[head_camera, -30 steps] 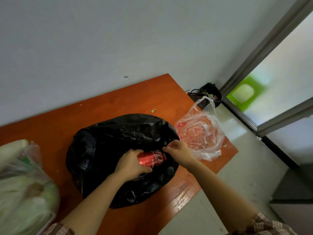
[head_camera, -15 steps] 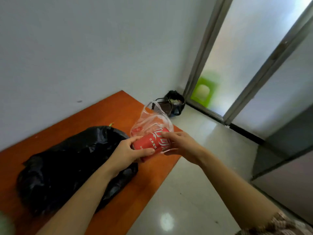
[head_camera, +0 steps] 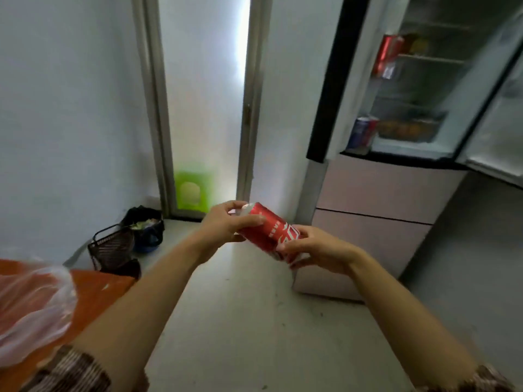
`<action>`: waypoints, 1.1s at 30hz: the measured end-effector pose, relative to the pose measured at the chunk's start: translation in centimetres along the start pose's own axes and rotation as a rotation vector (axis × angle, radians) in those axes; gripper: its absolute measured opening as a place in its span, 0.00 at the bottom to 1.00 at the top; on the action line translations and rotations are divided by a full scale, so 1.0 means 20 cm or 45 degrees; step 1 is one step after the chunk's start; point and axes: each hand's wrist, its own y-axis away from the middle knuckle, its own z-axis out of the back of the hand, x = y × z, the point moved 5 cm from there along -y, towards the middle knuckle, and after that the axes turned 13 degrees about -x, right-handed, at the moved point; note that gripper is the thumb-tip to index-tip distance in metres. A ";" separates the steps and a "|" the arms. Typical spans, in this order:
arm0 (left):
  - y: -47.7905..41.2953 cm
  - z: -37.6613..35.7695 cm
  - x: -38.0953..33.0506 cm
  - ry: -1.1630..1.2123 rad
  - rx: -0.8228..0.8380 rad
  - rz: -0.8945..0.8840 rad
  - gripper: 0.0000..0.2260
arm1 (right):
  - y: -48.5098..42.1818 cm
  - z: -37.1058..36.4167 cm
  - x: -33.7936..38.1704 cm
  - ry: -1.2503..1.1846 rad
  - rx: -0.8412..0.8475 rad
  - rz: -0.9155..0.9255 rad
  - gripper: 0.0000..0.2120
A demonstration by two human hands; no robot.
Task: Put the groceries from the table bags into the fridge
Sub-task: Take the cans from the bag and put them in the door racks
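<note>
A red soda can [head_camera: 267, 232] lies tilted between both hands at mid-frame, above the floor. My left hand [head_camera: 226, 222] grips its upper end, and my right hand [head_camera: 314, 250] grips its lower end. The fridge [head_camera: 376, 188] stands at the upper right with its doors open. A red can [head_camera: 386, 53] and a blue can [head_camera: 362, 134] sit in the left door's racks, and a tray of food [head_camera: 407, 127] rests on an inner shelf. A clear plastic bag [head_camera: 31, 306] lies on the orange table [head_camera: 96, 290] at the lower left.
A black wire basket [head_camera: 111, 248] and a dark bag with a blue bowl [head_camera: 145, 226] sit on the floor by the wall. A frosted glass door [head_camera: 202, 103] with a green patch behind it stands ahead. Pale floor runs between the table and the fridge.
The can came out of the black bag and moved away from the table in both hands. The view turned right, from the table to the open fridge.
</note>
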 end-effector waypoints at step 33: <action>-1.80 -3.67 -1.19 -0.329 0.544 -0.804 0.11 | -0.37 3.69 0.06 -0.070 -1.793 0.500 0.32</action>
